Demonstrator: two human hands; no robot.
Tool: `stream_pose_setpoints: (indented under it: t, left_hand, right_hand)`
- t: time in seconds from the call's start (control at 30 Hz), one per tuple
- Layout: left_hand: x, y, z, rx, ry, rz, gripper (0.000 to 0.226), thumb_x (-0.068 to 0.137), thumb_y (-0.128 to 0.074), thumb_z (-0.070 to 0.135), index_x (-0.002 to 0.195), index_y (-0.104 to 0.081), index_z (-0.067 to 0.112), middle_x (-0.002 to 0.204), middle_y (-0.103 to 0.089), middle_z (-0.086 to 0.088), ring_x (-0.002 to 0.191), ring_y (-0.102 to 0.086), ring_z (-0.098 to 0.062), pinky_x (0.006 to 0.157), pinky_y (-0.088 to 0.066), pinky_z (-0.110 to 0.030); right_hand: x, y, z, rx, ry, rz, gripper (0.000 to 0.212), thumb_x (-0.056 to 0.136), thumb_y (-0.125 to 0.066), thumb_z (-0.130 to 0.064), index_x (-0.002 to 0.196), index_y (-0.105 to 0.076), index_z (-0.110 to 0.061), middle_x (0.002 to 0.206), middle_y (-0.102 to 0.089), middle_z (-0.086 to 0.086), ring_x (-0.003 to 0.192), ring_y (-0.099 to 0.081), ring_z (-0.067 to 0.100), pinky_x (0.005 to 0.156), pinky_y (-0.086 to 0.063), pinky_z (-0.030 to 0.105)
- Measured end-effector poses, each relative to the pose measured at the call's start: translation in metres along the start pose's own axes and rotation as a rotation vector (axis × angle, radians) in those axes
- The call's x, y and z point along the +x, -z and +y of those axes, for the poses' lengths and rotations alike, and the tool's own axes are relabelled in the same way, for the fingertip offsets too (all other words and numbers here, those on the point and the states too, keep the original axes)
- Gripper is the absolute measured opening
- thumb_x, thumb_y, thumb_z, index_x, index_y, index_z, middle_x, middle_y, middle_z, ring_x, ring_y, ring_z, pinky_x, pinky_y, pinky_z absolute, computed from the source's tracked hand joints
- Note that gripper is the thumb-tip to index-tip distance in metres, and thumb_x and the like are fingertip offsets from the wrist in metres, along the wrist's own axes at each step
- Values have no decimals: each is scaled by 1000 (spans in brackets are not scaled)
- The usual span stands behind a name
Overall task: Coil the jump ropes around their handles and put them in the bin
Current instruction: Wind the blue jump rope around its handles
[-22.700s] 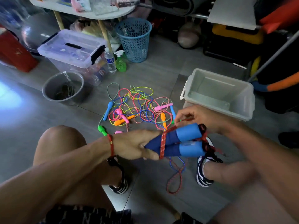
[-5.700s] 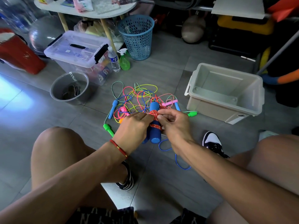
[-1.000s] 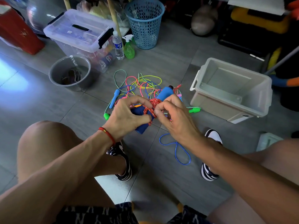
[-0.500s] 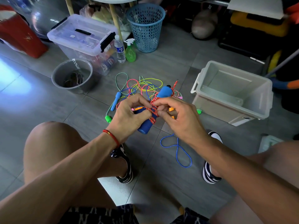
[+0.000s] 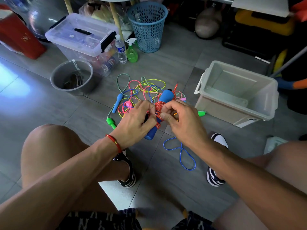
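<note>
I hold a pair of blue foam jump-rope handles (image 5: 166,96) side by side above the floor, with their red patterned rope (image 5: 159,107) coiled round the middle. My left hand (image 5: 135,121) grips the handles from the left. My right hand (image 5: 181,119) pinches the red coil from the right. A short red rope end sticks up past the upper handle tips. Behind my hands lies a tangled pile of coloured jump ropes (image 5: 146,87) with blue, green and pink handles. The open beige bin (image 5: 239,103) stands to the right, nothing visible in it.
A blue rope loop (image 5: 181,151) lies on the grey tiles between my feet. A grey bucket (image 5: 72,77), a lidded clear storage box (image 5: 83,39), a water bottle (image 5: 120,50), a green spray bottle (image 5: 132,52) and a blue mesh basket (image 5: 147,25) stand behind.
My hands and the wrapped handles stay in nearly the same place. My right fingers have shifted on the red coil, and the short red rope end still points up.
</note>
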State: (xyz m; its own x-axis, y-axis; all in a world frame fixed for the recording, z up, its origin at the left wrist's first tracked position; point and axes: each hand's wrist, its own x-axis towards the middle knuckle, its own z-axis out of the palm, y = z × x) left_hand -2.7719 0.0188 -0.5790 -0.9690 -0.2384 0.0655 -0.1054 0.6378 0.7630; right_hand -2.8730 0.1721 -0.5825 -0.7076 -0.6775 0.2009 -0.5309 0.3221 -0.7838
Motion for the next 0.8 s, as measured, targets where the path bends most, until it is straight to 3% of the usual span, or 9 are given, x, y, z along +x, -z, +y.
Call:
stream_pose_setpoints:
  t: [0.1, 0.2, 0.4, 0.5, 0.67, 0.8]
  left_hand:
    - [-3, -3, -1, 65, -30, -24, 17, 92, -39, 37, 91, -45, 21, 92, -51, 3, 82, -45, -15, 77, -42, -34]
    - [-3, -5, -2, 1, -6, -14, 11, 96, -42, 28, 91, -44, 19, 92, -51, 2, 81, -48, -11, 75, -44, -30]
    - [-3, -5, -8, -214, 148, -37, 8, 97, -46, 32, 93, -46, 25, 99, -56, 0, 94, -62, -33, 81, -57, -54]
    - [-1, -2, -7, -248, 173, -48, 10, 97, -48, 33, 93, -48, 24, 102, -58, -2, 98, -64, -38, 82, -56, -58]
    - [1, -1, 0, -230, 190, -16, 8, 97, -49, 31, 89, -49, 30, 100, -61, -4, 94, -68, -37, 80, -56, -60]
    - [1, 1, 4, -224, 222, -1, 1, 90, -51, 34, 90, -50, 34, 101, -66, -8, 93, -69, -35, 79, -56, -59]
  right_hand:
    - [-2, -4, -1, -72, 23, 0, 8, 88, -70, -8, 88, -65, -14, 85, -57, -6, 73, -49, 3, 72, -43, 26]
    - [-2, -6, -1, -102, 65, 39, 5, 88, -71, -10, 87, -67, -13, 85, -60, -5, 73, -49, 6, 72, -47, 33]
    - [-1, -5, -2, 18, 114, 9, 11, 84, -77, -12, 94, -73, -8, 90, -66, 3, 74, -64, 11, 74, -57, 34]
    - [3, -4, 1, -3, 142, 10, 10, 86, -76, -13, 93, -73, -6, 90, -66, 5, 78, -63, 18, 74, -55, 39]
    - [0, -13, 5, -309, 323, 57, 20, 100, -55, -20, 98, -65, -3, 96, -61, 12, 90, -59, 32, 85, -47, 38]
    - [5, -13, 10, -489, 464, 76, 14, 102, -54, -12, 96, -63, -3, 94, -58, 13, 85, -57, 33, 82, -44, 38]
